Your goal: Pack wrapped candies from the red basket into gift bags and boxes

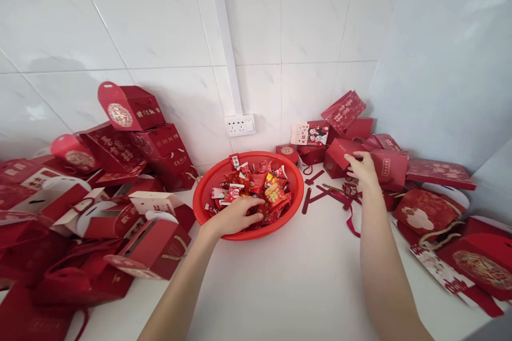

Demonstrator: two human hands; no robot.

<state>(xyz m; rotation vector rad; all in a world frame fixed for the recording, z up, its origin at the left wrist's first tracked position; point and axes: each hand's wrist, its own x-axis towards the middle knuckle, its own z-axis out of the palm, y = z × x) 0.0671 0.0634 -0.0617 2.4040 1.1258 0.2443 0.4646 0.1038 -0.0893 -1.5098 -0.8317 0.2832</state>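
A red plastic basket (199, 212) full of wrapped candies (256, 184) stands in the middle of the white table. My left hand (239, 214) lies low over the candies at its front, thumb and fingers apart. I see no candy gripped in it. Over on the right, my right hand (363, 169) is at the side of a red gift box (341, 153) in the pile. Its fingers are spread, their tips touching or almost touching the box. Whether they press on the cardboard is hidden.
Many red gift boxes (160, 248) are heaped on the left. More boxes (430, 208) line the right side, some with rope handles. Dark red strips (307, 200) and a ribbon (352, 226) lie right of the basket. Behind is a tiled wall with a socket (240, 125).
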